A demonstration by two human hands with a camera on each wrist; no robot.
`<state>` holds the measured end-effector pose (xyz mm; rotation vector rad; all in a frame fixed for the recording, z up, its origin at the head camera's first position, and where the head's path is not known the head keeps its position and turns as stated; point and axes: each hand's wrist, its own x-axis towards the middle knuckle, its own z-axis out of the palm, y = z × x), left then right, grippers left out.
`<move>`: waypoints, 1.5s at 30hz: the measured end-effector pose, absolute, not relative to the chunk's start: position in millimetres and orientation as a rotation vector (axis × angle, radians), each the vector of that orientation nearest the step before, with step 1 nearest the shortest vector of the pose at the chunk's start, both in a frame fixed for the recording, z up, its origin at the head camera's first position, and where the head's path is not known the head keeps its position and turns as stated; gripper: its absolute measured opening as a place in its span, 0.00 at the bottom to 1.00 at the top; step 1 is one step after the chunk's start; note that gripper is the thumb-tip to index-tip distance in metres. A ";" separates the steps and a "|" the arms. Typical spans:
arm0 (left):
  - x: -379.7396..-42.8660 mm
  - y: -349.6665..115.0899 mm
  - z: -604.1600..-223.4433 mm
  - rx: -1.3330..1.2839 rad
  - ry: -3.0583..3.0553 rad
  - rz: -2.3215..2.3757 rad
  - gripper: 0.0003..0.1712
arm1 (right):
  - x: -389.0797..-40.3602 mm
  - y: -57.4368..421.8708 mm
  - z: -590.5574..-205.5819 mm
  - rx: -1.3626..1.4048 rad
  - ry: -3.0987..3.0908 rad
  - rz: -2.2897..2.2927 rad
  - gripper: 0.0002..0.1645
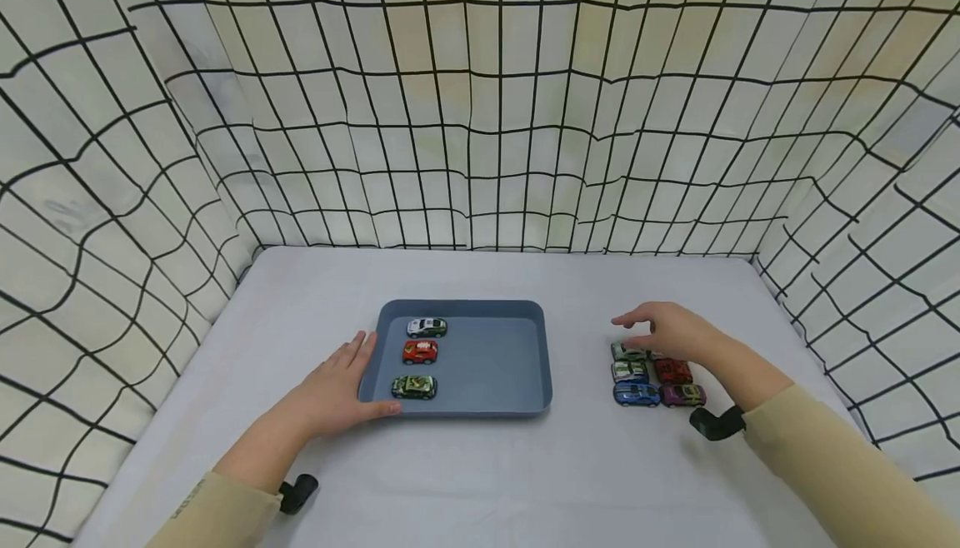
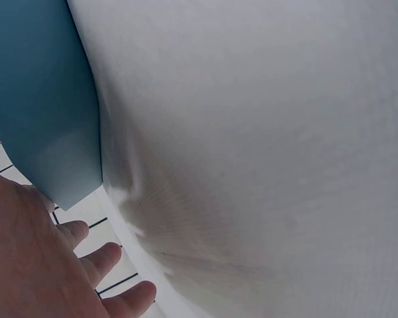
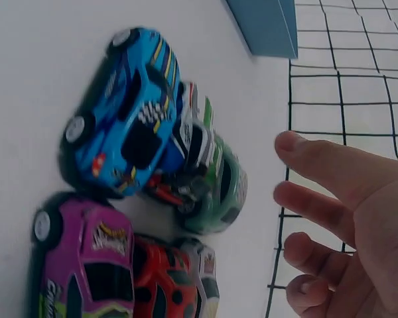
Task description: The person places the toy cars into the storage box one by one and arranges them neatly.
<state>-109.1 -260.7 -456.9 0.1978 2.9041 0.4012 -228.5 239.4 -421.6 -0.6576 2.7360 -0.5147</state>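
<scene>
Resting at the left end of the blue-grey tray (image 1: 491, 356), the left hand (image 1: 333, 394) keeps straight fingers, thumb apart; inside, near that end, I see a white car (image 1: 427, 328), a red car (image 1: 419, 353) and a green car (image 1: 414, 387). Right of the tray, the right hand (image 1: 678, 333) hovers over clustered toy cars (image 1: 669, 371), fingers loosely bent and free.
</scene>
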 end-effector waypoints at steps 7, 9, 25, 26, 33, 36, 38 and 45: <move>-108.6 -261.5 -454.4 0.205 2.891 0.416 0.73 | -237.9 245.0 -424.4 -0.630 2.617 -0.421 0.20; -108.7 -261.4 -454.2 0.205 2.889 0.414 0.73 | -240.4 246.1 -427.5 -0.614 2.587 -0.411 0.20; -107.8 -260.5 -450.3 0.202 2.889 0.417 0.72 | -244.7 249.1 -439.0 -0.627 2.576 -0.415 0.21; -107.6 -260.2 -450.3 0.198 2.888 0.417 0.72 | -244.4 249.1 -439.2 -0.630 2.580 -0.423 0.21; -107.0 -260.1 -453.5 0.194 2.894 0.417 0.72 | -244.9 247.7 -436.0 -0.626 2.597 -0.501 0.22; -106.7 -260.3 -455.2 0.189 2.891 0.413 0.73 | -245.4 246.2 -434.0 -0.642 2.597 -0.531 0.23; -106.6 -260.4 -455.7 0.189 2.890 0.409 0.73 | -245.6 245.4 -431.6 -0.663 2.593 -0.542 0.24; -106.7 -260.8 -454.0 0.192 2.893 0.412 0.73 | -245.5 239.0 -421.7 -0.697 2.570 -0.598 0.25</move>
